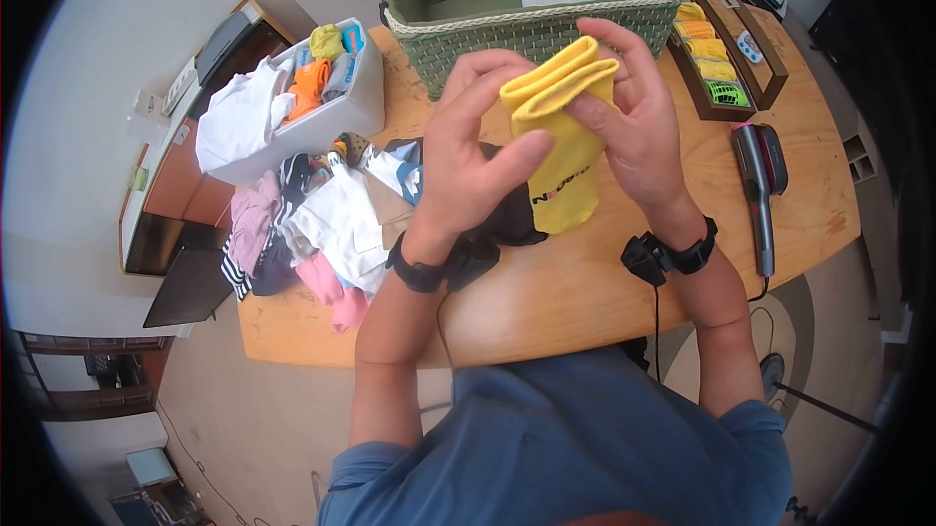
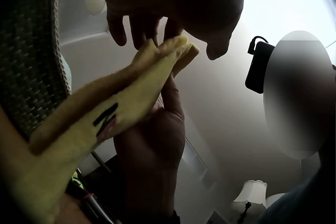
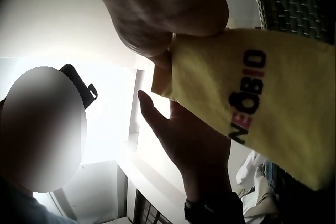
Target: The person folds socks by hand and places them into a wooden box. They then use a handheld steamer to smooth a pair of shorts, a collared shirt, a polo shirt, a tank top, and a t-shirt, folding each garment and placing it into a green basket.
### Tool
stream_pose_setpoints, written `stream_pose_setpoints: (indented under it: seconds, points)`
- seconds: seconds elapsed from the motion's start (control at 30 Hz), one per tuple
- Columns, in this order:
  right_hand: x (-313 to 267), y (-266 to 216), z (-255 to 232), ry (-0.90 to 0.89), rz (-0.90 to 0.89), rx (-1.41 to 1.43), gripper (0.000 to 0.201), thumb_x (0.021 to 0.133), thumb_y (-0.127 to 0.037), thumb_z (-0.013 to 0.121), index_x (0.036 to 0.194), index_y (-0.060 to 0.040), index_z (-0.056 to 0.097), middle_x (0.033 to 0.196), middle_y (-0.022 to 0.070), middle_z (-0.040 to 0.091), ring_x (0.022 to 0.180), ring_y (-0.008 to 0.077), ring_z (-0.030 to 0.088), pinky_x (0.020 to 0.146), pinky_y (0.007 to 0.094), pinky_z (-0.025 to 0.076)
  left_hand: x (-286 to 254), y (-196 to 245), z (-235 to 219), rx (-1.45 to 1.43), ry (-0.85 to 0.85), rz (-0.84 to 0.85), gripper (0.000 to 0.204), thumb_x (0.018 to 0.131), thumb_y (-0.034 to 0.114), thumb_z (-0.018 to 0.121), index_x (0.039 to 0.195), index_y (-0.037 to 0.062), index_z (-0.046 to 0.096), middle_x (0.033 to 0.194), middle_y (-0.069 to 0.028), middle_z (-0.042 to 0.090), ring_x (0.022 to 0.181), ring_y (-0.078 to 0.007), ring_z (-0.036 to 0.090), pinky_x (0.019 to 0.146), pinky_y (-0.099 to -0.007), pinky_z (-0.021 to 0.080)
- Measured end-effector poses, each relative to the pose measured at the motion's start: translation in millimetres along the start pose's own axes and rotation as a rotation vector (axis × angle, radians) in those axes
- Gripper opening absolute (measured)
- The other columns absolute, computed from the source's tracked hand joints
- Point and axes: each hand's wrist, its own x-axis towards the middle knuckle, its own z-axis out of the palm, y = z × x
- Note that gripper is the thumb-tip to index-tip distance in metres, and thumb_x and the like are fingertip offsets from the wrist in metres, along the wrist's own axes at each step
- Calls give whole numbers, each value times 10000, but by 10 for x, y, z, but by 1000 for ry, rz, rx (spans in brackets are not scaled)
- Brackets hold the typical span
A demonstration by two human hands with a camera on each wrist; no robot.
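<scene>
The right hand (image 1: 643,126) pinches the yellow sock (image 1: 565,160) beside the relaxed fingers of the left hand (image 1: 461,155), apparently mid-fold, likely next needing both hands' grip.

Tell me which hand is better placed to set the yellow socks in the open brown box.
Probably the right hand: it pinches the yellow socks and sits nearer the brown box; the left hand is farther away, on the side of the clothes pile.
</scene>
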Motion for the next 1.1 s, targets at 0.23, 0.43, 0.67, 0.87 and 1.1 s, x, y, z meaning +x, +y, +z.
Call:
stream_pose_setpoints:
  seconds: [0.23, 0.43, 0.67, 0.87, 1.1]
  points:
    - [43, -91, -202, -258, 43, -147, 309, 947, -45, 628, 1247, -10, 566, 1166, 53, 624, 1066, 110, 597, 926, 255, 484, -19, 7, 14, -13, -3, -107, 228, 867, 38, 678, 1093, 9, 670, 1012, -100, 644, 955, -193, 621, 825, -292, 489]
    - [86, -113, -344, -413, -5, -64, 183, 950, -31, 597, 1126, -10, 645, 1118, 40, 637, 1039, 102, 589, 901, 246, 476, -2, 25, -109, -96, -153, -28, 219, 861, -49, 590, 1041, 20, 694, 995, -96, 627, 915, -195, 607, 798, -293, 482]
    - [102, -95, -389, -459, 159, 51, 169, 942, -67, 614, 1094, 0, 649, 1078, 22, 627, 976, 79, 579, 832, 232, 466, 24, 31, -183, -5, -192, 17, 264, 827, -91, 534, 988, 33, 702, 986, -86, 601, 909, -201, 589, 780, -292, 468]
    - [64, -107, -262, -351, 151, -103, 245, 945, -62, 638, 1177, 3, 596, 1100, 37, 615, 1000, 83, 589, 859, 236, 488, 47, -28, -225, 51, -243, 47, 232, 831, 1, 592, 1046, 34, 674, 986, -81, 584, 933, -203, 587, 832, -295, 472]
    - [-9, -112, -106, -223, 127, -113, 343, 923, -36, 662, 1242, 7, 544, 1139, 48, 608, 1073, 105, 597, 915, 262, 508, 15, 127, -103, -44, -157, -345, 302, 911, 127, 680, 1167, -9, 598, 1103, -75, 605, 1018, -149, 584, 865, -279, 480]
